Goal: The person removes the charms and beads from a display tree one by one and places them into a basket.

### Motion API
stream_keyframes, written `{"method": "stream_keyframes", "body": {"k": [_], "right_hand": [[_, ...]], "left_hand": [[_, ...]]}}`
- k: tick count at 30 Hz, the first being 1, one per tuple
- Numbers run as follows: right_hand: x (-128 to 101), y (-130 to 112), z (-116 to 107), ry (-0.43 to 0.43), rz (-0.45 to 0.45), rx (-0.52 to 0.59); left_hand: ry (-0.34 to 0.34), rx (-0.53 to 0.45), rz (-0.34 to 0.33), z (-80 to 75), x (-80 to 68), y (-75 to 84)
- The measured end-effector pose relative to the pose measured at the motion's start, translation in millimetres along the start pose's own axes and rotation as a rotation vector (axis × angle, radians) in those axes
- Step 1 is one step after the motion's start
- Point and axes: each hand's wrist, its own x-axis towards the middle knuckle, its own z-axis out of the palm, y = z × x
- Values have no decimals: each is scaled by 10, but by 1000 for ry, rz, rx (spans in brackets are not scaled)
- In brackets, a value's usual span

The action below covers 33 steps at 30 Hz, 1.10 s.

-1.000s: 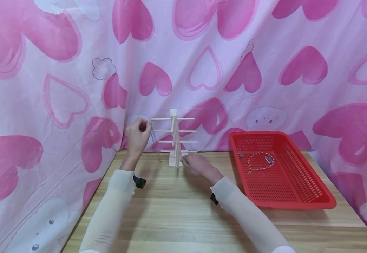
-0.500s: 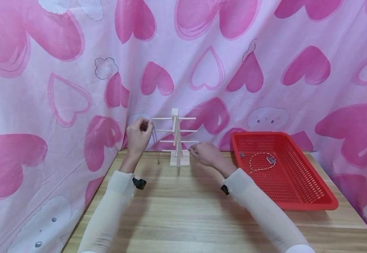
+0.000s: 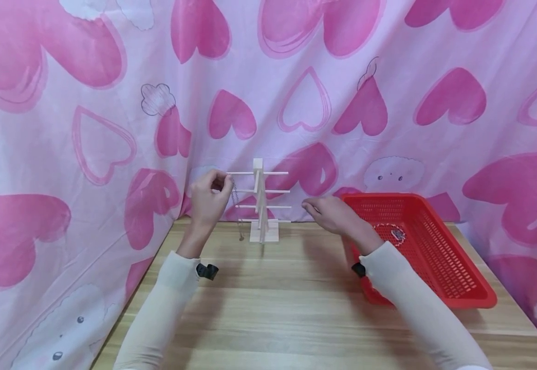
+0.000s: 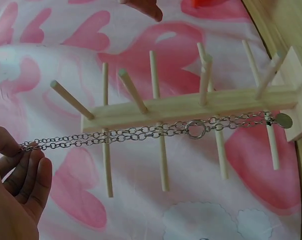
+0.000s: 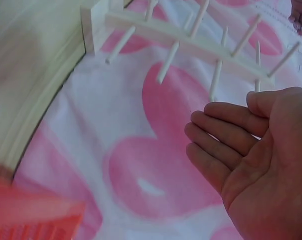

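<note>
My left hand (image 3: 210,198) pinches the top of a silver chain necklace (image 4: 141,132) between thumb and fingertips. The chain hangs doubled, with a ring (image 4: 195,129) partway down and a small round pendant (image 4: 283,120) at its lower end. It dangles at the left side of a pale wooden peg stand (image 3: 258,198), which has several thin pegs on an upright post. My right hand (image 3: 335,216) is in the air right of the stand, nearer the basket. Its fingers are loosely bent and hold nothing in the right wrist view.
A red perforated basket (image 3: 434,300) stands on the right of the wooden table (image 3: 268,318). Inside it lies a beaded piece of jewellery (image 3: 397,235), partly behind the right arm. A pink heart-patterned cloth (image 3: 231,51) hangs behind and along both sides.
My right hand has moved away from the stand's base, up and right toward the basket. My left hand, still holding the necklace, has shifted slightly right, and the chain hangs closer to the stand.
</note>
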Motion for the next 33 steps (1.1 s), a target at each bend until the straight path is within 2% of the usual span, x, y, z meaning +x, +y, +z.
{"method": "stream_keyframes", "body": {"k": [7,17,23,33], "right_hand": [[-139,283,-175,5,-48,5],[-490,719,-352,-30,-8,-22],[-697,1008,-396,-59,59,-9],[-1112,1491,-482,-91,187,-40]], "left_hand": [[-26,-31,35,39,9,173],[-88,-97,34,165,-24,411],[-106,-137,40,306,-27,499],[-174,-213,44,641,-31,696]]}}
